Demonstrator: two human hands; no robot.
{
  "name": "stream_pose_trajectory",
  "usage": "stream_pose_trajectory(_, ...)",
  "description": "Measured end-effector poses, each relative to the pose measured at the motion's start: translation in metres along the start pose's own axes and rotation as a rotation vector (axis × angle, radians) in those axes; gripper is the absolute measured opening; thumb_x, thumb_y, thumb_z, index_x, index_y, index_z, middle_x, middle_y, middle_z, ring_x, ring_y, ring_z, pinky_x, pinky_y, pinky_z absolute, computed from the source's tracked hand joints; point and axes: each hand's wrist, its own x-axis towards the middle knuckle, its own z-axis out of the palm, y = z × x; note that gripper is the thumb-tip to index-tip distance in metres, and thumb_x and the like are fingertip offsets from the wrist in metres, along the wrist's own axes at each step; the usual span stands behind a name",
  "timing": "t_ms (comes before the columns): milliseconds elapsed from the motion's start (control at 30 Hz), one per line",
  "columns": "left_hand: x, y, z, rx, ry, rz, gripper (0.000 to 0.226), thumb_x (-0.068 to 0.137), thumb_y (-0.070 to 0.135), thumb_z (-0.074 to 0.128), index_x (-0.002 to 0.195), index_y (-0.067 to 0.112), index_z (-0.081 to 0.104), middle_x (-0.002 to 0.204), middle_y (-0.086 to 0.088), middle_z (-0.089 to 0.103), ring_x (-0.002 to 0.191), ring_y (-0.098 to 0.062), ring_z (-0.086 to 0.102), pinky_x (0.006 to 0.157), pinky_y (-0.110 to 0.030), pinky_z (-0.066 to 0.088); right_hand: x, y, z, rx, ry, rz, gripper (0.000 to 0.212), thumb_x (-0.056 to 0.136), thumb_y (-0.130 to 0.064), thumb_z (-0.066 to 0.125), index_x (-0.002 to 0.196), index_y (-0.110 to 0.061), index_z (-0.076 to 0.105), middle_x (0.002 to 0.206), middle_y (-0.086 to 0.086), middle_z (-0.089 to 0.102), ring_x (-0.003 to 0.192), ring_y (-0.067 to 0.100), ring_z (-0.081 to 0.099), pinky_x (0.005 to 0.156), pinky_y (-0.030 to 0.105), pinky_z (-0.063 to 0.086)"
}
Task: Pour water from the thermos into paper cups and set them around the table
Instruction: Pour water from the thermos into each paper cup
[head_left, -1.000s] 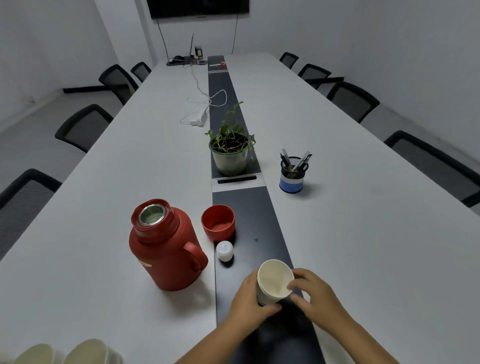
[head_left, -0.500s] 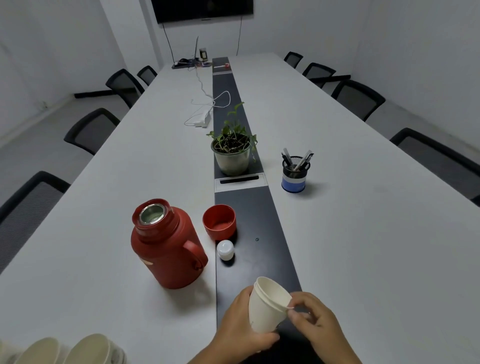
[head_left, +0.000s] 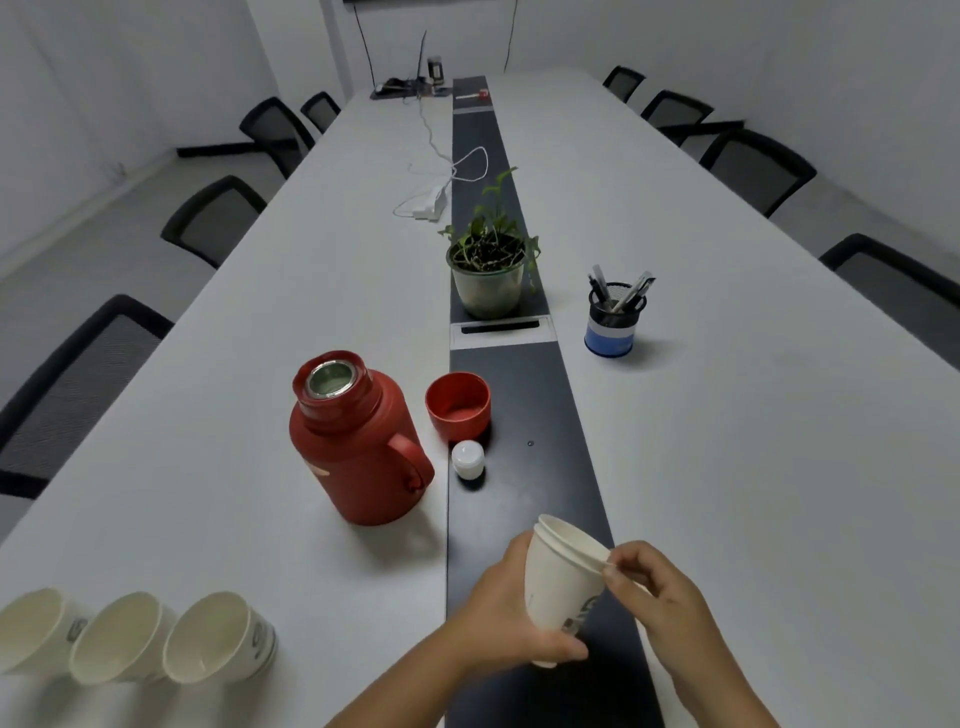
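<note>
Below us runs a long white table (head_left: 727, 415) with a dark centre strip (head_left: 524, 395), black chairs (head_left: 753, 166) alongside. Our left hand (head_left: 498, 618) grips nested paper cups (head_left: 563, 582) above that strip while our right hand (head_left: 654, 592) pinches the rim, the open red thermos (head_left: 358, 441) standing near, to the left.

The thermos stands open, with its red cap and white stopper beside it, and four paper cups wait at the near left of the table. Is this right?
Not quite. The head view shows three paper cups waiting at the near left, not four. The thermos does stand open, with its red cap and white stopper beside it.

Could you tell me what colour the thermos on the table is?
The thermos is red, with a silver metal mouth; the head view shows it.
</note>
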Motion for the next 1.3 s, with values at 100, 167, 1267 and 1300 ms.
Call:
stream_pose_trajectory(100, -0.009, -0.011, -0.002, 0.029, -0.065, 0.017, 0.083, 0.048, 0.047, 0.073, 0.113, 0.057, 0.022, 0.115, 0.03, 0.041, 0.109, 0.006, 0.045, 0.083, -0.01, 0.043, 0.001, -0.006, -0.004, 0.072, 0.083, 0.008, 0.016, 0.088, -0.008, 0.049, 0.074, -0.015, 0.052, 0.078, 0.001, 0.056, 0.079, 0.017, 0.053, 0.074, 0.027, 0.045)
stream_pose_trajectory(167, -0.019, -0.023, 0.001, 0.038, -0.094, -0.008, 0.081, 0.049, 0.046, 0.073, 0.109, 0.062, 0.021, 0.116, 0.032, 0.038, 0.109, 0.012, 0.041, 0.078, -0.004, 0.039, 0.005, -0.01, -0.023, 0.161, 0.207, -0.035, 0.016, 0.088, -0.01, 0.048, 0.076, -0.017, 0.052, 0.077, -0.001, 0.055, 0.077, 0.017, 0.054, 0.077, 0.028, 0.047)
stream_pose_trajectory(1267, 0.065, -0.047, 0.031, -0.123, 0.526, -0.15, 0.091, 0.069, 0.014, 0.076, 0.14, 0.013, 0.019, 0.144, -0.001, 0.022, 0.133, -0.02, 0.03, 0.112, -0.038, 0.028, 0.031, 0.108, -0.026, -0.105, 0.362, -0.012, 0.105, 0.043, 0.01, 0.084, 0.126, -0.027, 0.031, 0.108, -0.014, 0.047, 0.1, 0.01, 0.046, 0.083, 0.02, 0.034)
stream_pose_trajectory(1300, 0.05, -0.053, 0.03, -0.098, 0.539, -0.146, 0.087, 0.072, 0.013, 0.074, 0.139, 0.013, 0.02, 0.142, 0.001, 0.025, 0.133, -0.021, 0.032, 0.112, -0.04, 0.029, 0.031, 0.107, -0.023, -0.116, 0.346, -0.023, 0.102, 0.043, 0.009, 0.084, 0.127, -0.022, 0.034, 0.11, -0.012, 0.049, 0.102, 0.012, 0.046, 0.084, 0.019, 0.034)
